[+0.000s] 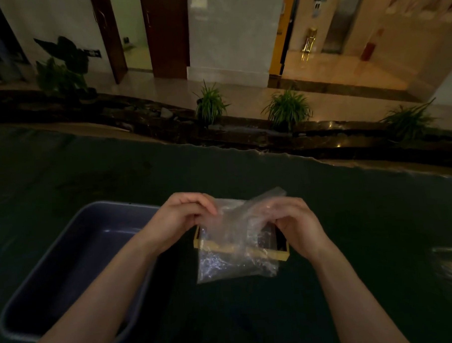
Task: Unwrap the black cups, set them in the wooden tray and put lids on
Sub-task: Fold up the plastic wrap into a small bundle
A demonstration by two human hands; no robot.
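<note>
A clear bubble-wrap bag [234, 259] hangs in front of me over a pale wooden tray [282, 254] on the dark table. My left hand [181, 220] pinches the bag's upper left edge. My right hand [297, 224] grips its upper right part, where a dark shape, likely a black cup [265, 238], shows through the plastic. The tray's inside is mostly hidden by the bag and my hands. No lids are visible.
A large grey-blue plastic tub [68, 256] stands at my left, under my left forearm. The dark table [364, 217] ends at a wavy far edge. Beyond it lie a dark channel and several potted plants [287, 109].
</note>
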